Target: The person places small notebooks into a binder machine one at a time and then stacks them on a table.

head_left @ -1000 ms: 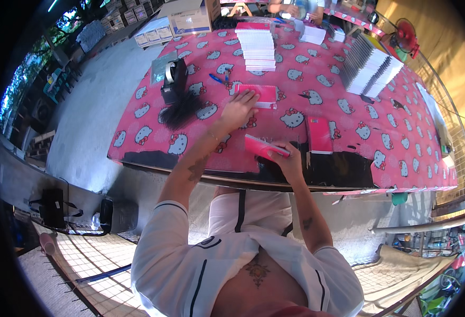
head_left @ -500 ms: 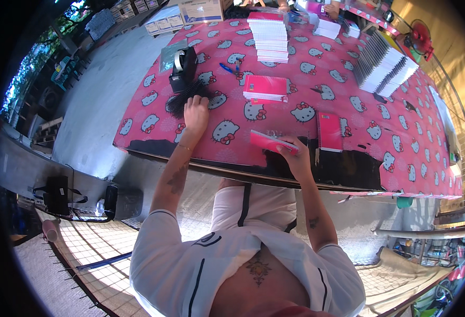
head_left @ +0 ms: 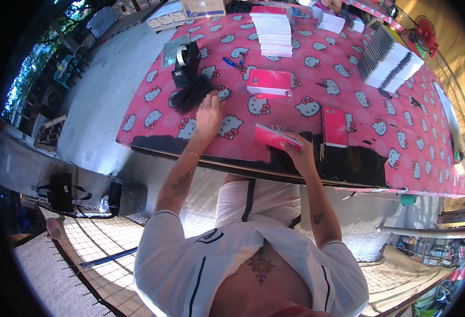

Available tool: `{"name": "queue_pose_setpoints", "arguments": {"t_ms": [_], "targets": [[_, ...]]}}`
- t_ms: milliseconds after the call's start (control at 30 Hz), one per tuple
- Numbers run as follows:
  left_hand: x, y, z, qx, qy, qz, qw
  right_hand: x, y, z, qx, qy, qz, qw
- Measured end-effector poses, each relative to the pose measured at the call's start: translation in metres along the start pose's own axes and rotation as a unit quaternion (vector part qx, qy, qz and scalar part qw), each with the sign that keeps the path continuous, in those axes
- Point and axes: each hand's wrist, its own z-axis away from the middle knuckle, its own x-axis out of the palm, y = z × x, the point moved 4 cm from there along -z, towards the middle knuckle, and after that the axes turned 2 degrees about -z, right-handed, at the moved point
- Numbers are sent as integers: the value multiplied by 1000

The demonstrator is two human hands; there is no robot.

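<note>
My right hand [head_left: 299, 150] grips a small pink-covered notebook [head_left: 270, 137] above the near edge of the table, thumb on top, the notebook tilted. Just beside a dark pile of black spiral binding coils [head_left: 193, 95] is my left hand [head_left: 210, 115], its fingers drawn together; anything they pinch is too small to make out. Flat to the right of my right hand lies a pink spiral notebook [head_left: 334, 127]. Farther off, a short stack of pink notebooks [head_left: 269, 82] sits in the middle of the table.
A black tape dispenser [head_left: 186, 63] stands behind the coils, with blue pens [head_left: 231, 63] to its right. Tall notebook stacks [head_left: 272, 33] rise at the back, and spiral-bound ones [head_left: 388, 61] at the right. The pink patterned cover [head_left: 164, 124] is torn along the near edge, showing black.
My left hand has come off the coil pile, moving right and slightly toward me. My right hand still holds the notebook, its cover turned a little more upward. The whole view shifted slightly.
</note>
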Motion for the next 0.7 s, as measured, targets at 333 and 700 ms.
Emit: {"name": "queue_pose_setpoints", "arguments": {"t_ms": [333, 700], "targets": [[-48, 86, 29, -29, -131, 326, 936, 2, 0, 1, -11, 5, -2, 1000], [-31, 75, 21, -99, -207, 250, 941, 2, 0, 1, -18, -2, 1, 1000]]}}
